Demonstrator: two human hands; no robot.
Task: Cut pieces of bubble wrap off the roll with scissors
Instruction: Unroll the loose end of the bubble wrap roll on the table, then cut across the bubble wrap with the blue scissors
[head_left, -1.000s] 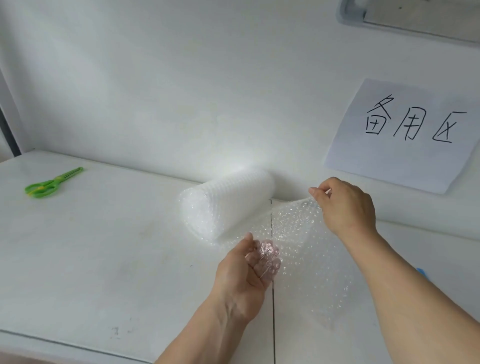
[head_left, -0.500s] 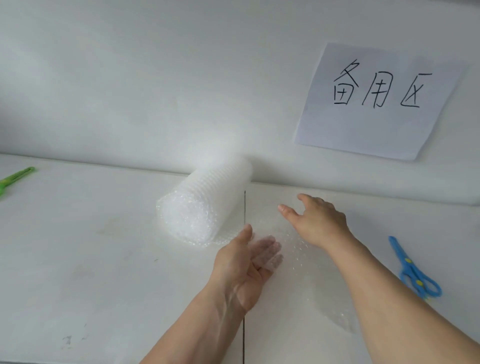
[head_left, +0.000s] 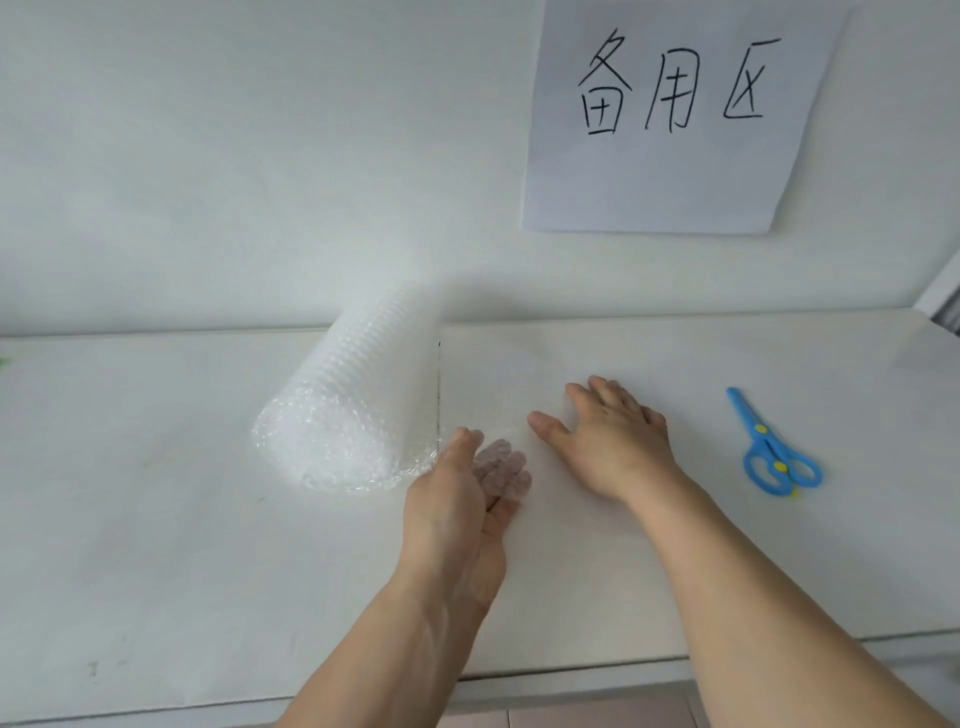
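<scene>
Flattening unrolled clear bubble-wrap sheet (head_left: 524, 519) beside white bubble-wrap roll (head_left: 358, 410) on white table (head_left: 156, 519). Right hand (head_left: 613, 441) flat, pressing; left hand (head_left: 467, 493) open, fingers under sheet. Blue plastic scissors (head_left: 771, 447) untouched, nothing cut yet.

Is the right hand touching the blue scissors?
Apart. The head view shows bare white table between the right hand and the blue scissors, which lie untouched beside it.

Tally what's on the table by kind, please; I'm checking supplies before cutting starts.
Bubble wrap roll: 1
Blue scissors: 1
Total: 2
A green sliver at the far left edge is too cropped to identify.
</scene>
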